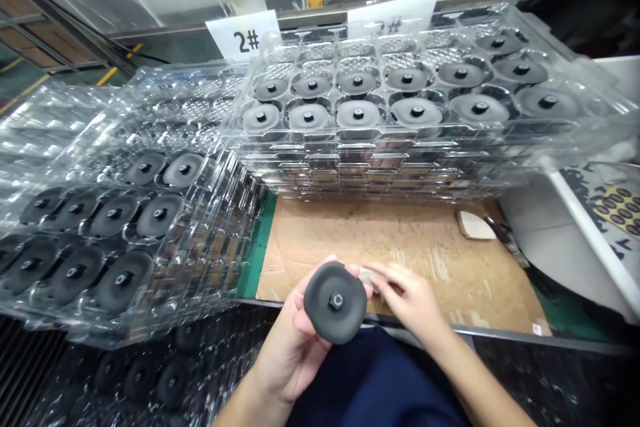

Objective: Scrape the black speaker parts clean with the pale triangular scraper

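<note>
My left hand point(295, 340) grips a black round disc point(325, 320) with a short metal-tipped stub at its centre. The stub side faces up toward me, above the front edge of the workbench. Close against the disc's right edge is my right hand point(407, 297), fingers closed in a pinch on a small pale piece point(369, 278), perhaps folded cloth or paper. Its exact kind is too small to tell. Whether the pale piece touches the disc cannot be made out.
Stacked clear plastic trays point(380, 130) with similar discs stand behind the cardboard sheet point(350, 227). Another tray stack point(165, 247) is at left. A pale wedge-shaped item point(475, 225) lies beside a dark tool point(507, 240). A "2#" paper sign point(245, 37) stands behind.
</note>
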{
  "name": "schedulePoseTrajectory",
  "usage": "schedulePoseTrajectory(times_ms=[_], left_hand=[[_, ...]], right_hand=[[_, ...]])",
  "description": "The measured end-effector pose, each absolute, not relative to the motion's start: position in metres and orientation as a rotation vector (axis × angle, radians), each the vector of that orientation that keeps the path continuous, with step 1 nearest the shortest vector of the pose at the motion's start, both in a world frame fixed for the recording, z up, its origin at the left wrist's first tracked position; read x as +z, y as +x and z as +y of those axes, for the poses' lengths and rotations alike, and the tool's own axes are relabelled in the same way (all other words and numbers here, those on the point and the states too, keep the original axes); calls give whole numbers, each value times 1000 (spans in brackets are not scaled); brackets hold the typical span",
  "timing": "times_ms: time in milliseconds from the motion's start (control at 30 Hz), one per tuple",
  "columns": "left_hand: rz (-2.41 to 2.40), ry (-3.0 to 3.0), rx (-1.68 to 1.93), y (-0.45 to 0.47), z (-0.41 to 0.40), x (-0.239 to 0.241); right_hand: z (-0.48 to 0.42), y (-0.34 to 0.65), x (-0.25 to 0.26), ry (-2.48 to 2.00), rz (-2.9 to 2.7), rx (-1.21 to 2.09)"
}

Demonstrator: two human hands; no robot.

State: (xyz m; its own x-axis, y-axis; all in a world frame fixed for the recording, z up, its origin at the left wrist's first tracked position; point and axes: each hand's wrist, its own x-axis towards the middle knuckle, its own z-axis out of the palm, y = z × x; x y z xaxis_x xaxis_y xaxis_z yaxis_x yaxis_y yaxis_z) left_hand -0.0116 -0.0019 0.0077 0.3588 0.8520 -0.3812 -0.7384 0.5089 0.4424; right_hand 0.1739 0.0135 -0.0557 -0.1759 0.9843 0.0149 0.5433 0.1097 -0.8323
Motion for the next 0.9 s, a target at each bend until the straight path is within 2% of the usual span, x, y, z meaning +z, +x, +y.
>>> schedulePoseTrajectory(times_ms=[133, 267, 400, 533, 700, 833, 900], left_hand=[[690, 215, 1074, -4, -1, 12], [777, 211, 1088, -3, -3, 10], [828, 192, 1132, -2, -7, 3], [828, 181, 1028, 6, -8, 6], [734, 156, 1055, -4, -6, 13], [713, 112, 1043, -6, -7, 10], [670, 104, 1022, -4, -8, 10]], right_hand=[[19, 158, 11, -1474, -1600, 765], [10, 133, 49, -1063, -1812, 687], [10, 127, 51, -1059, -1947, 996], [17, 127, 53, -1116, -1922, 682], [3, 147, 52, -975, -2036, 871], [6, 166, 46, -1202, -2157, 646], [18, 168, 43, -1147, -2179, 564]])
